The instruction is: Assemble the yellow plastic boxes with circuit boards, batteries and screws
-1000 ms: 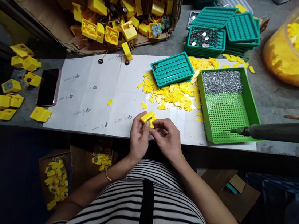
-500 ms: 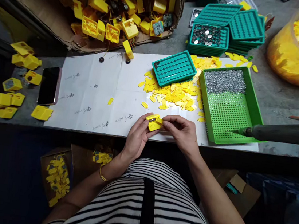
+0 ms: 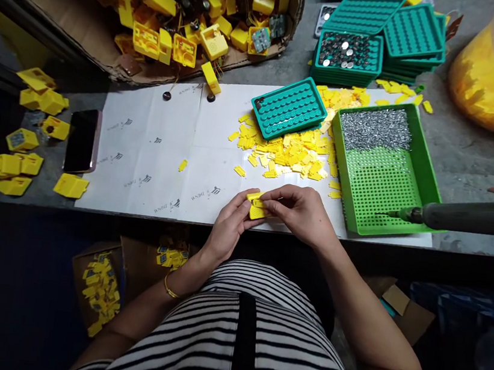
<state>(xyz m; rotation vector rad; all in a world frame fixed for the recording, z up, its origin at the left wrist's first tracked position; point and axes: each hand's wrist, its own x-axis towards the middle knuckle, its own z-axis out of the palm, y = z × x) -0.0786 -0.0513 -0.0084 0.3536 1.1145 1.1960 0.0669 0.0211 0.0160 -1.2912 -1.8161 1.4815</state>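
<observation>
Your left hand (image 3: pixel 228 225) clamps a boxy, perforated yellow plastic case (image 3: pixel 256 213); your right hand (image 3: pixel 305 214) touches it, its pinch impossible to tell.

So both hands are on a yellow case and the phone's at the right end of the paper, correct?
No, the head view shows the phone at the left end of the white paper. The left hand and right hand are on a yellow case.
</observation>
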